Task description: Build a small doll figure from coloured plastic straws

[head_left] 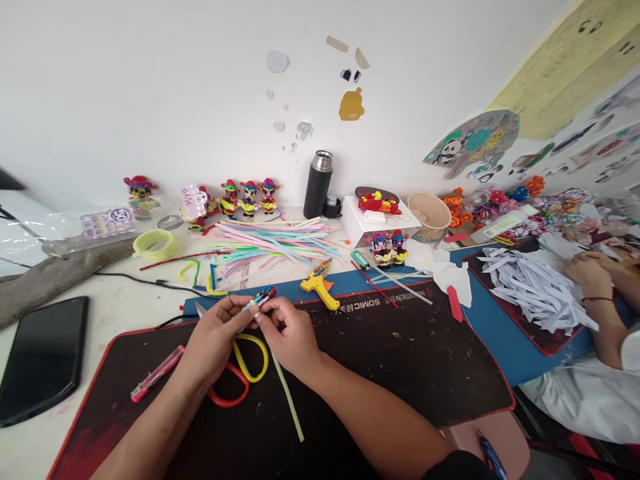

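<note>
- White wall at the back, with a pale table (pixel 120 303) below it crowded with craft supplies.
- Black desk mat (pixel 400 353) with a red edge lies under both forearms, on a blue mat.
- At the far right another person's hand (pixel 593 273) rests in a heap of white paper strips (pixel 530 287).
- Dark phone (pixel 43 357) lies flat at the left edge of the table.
- Fan of pastel pipe cleaners (pixel 275 243) spreads behind the mat, near a black flask (pixel 319 175).
- Yellow glue gun (pixel 320 287) sits just beyond the hands.
- Scissors (pixel 240 373) with red and yellow handles lie under the hands; a pink pen (pixel 156 373) lies to their left.
- Left hand (pixel 215 337) is curled, fingertips pinching the small figure.
- Right hand (pixel 290 337) pinches the same piece from the other side.
- Small figure (pixel 263 297), red and blue, is held between both hands above the mat's far edge, with a pale stem trailing down from it.
</note>
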Tool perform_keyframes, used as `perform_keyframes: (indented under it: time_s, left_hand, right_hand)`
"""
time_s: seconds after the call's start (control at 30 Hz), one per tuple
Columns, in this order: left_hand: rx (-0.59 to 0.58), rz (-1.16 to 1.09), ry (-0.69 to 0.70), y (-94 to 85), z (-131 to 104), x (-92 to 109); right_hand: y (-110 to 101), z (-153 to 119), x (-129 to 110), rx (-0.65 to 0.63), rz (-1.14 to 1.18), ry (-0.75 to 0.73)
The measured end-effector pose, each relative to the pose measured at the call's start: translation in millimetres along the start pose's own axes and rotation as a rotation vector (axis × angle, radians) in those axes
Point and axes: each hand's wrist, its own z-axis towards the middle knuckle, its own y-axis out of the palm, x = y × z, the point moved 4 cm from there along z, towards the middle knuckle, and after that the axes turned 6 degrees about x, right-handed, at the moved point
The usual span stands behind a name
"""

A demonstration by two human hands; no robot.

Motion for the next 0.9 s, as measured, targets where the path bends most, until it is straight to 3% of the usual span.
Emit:
perform_keyframes:
  time_s: [0.4, 0.77, 0.9]
  left_hand:
    - [0.003, -0.037, -0.002, 3.6, -2.0, 0.8]
    - [-0.108, 0.005, -0.038, 0.9, -1.4, 2.6]
    - [-0.094, 0.013, -0.017, 0.3, -0.4, 1.3]
  right_hand:
    - [0.0, 0.3, 4.3, 0.019, 0.018, 0.016]
    - [-2.5, 2.6, 6.7, 0.058, 0.122, 0.062]
    - [-2.2, 3.8, 8.8, 0.059, 0.166, 0.084]
